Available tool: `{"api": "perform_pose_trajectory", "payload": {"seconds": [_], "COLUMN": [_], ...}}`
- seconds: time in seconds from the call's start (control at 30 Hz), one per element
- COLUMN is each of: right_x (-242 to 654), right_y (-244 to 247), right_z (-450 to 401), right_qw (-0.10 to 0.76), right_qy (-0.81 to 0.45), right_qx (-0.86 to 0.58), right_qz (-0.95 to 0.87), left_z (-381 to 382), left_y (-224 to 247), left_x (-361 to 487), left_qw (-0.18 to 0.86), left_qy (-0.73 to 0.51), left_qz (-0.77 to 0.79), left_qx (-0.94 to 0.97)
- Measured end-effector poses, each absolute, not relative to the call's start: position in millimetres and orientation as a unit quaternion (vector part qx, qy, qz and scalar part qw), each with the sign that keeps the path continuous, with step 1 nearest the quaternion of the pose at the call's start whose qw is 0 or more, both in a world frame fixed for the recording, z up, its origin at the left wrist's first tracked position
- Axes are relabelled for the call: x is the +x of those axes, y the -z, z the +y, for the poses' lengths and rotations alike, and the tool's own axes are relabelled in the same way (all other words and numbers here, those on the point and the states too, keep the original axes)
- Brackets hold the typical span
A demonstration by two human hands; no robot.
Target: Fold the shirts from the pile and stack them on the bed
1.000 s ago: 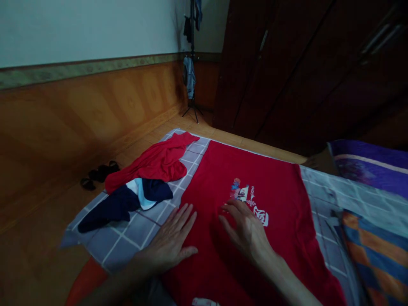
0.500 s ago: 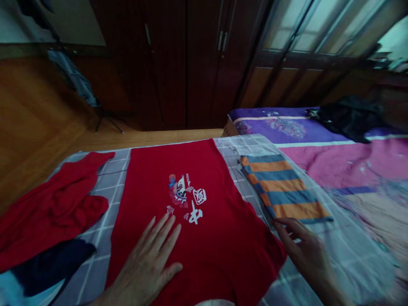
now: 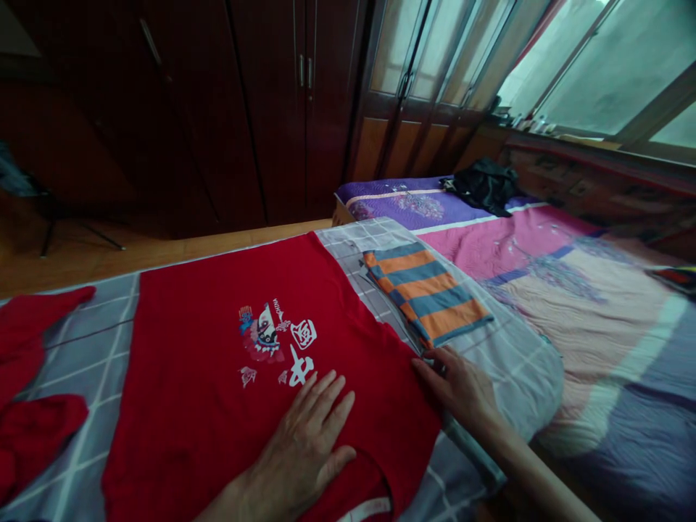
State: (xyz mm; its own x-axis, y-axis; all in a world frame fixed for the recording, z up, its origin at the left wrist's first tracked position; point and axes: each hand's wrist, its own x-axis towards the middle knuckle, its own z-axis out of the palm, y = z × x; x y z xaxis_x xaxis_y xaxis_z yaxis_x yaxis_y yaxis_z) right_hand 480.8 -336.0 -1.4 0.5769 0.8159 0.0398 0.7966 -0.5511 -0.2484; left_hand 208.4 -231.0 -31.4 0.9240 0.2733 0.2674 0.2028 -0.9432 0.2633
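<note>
A red T-shirt (image 3: 201, 348) with a white and coloured print lies spread on the grey checked cover, its neckline toward me. My left hand (image 3: 304, 442) rests flat on its chest just below the print, fingers stretched out. At the shirt's right edge, by the sleeve, my right hand (image 3: 457, 380) has thumb and fingers pinched together on the red cloth. Its fingertips are also close to the lower corner of a folded orange-and-grey striped garment (image 3: 429, 290); the exact grip is partly hidden.
Another crumpled red garment (image 3: 40, 406) lies at the left on the checked cover (image 3: 101, 362). Beyond the right edge is a bed with a purple and pink quilt (image 3: 462, 254) and a black garment (image 3: 481, 185). Dark wardrobes (image 3: 272, 109) stand behind.
My view has swung to the right, so everything appears farther left. My left hand has slid across the shirt toward its right side. My right hand stays near the shirt's right edge.
</note>
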Motion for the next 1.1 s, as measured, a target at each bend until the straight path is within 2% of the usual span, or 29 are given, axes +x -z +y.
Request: {"api": "perform_pose_trajectory", "payload": {"seconds": [0.13, 0.27, 0.37, 0.47, 0.53, 0.7, 0.83, 0.93, 1.1], "right_x": [474, 448, 428, 428, 436, 446, 438, 437, 453], "right_y": [-4, -18, -25, -18, -10, -4, -13, -13, 3], "right_z": [-336, -339, -340, -337, -334, -321, -307, -301, -305], "right_qw": [0.129, 0.209, 0.270, 0.315, 0.291, 0.125, 0.096, 0.145, 0.298], "right_qy": [-0.013, 0.065, -0.036, -0.074, -0.045, 0.004, -0.029, -0.093, -0.145], "right_qx": [-0.852, -0.781, -0.699, -0.717, -0.770, -0.831, -0.843, -0.847, -0.835], "right_qz": [-0.507, -0.584, -0.661, -0.618, -0.566, -0.542, -0.529, -0.504, -0.439], "left_z": [-230, -230, -229, -228, -228, -228, -228, -228, -228], "left_y": [31, 33, 35, 36, 37, 36, 35, 35, 36], "left_x": [208, 208, 208, 208, 208, 208, 208, 208, 207], "left_qw": [0.127, 0.130, 0.133, 0.138, 0.141, 0.142, 0.142, 0.149, 0.157], "left_qy": [-0.153, -0.151, -0.146, -0.141, -0.141, -0.145, -0.144, -0.150, -0.157], "left_qz": [0.131, 0.128, 0.130, 0.130, 0.126, 0.128, 0.125, 0.127, 0.124], "left_qx": [0.971, 0.971, 0.972, 0.972, 0.972, 0.971, 0.971, 0.969, 0.967]}}
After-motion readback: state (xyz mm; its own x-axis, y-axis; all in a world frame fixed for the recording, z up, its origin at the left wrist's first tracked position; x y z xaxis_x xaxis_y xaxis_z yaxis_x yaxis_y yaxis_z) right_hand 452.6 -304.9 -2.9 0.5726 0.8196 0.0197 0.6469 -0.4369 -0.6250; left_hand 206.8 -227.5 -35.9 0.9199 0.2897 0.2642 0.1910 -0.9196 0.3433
